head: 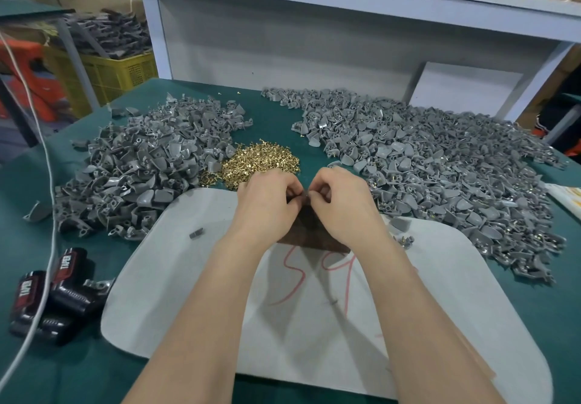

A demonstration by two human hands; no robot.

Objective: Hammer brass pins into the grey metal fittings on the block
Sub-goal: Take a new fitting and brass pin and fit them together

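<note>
– Right at the middle of the frame, over the dark block (pixel 311 235), what could go wrong?

– The small piece (pixel 305 195) between the fingertips could slip and drop. It is tiny, and both hands crowd it. If it falls into a heap, it will be hard to find again. A pin put in crooked could also bend when it gets hit.

– How are the hands?

– The left hand (pixel 267 197) and the right hand (pixel 341 197) are close together, almost touching. Their fingers are curled in, and the tips of both pinch that small piece. It is too small to tell if it is a pin, a fitting, or both.

– Where is everything else?

– The brass pins (pixel 261 160) lie in a gold pile just above the hands. The grey fittings (pixel 141 165) sit in big heaps at the left and right of the frame. The block rests on a white pad (pixel 204 278) on the green tabletop (pixel 78 372). I see no hammer.
</note>
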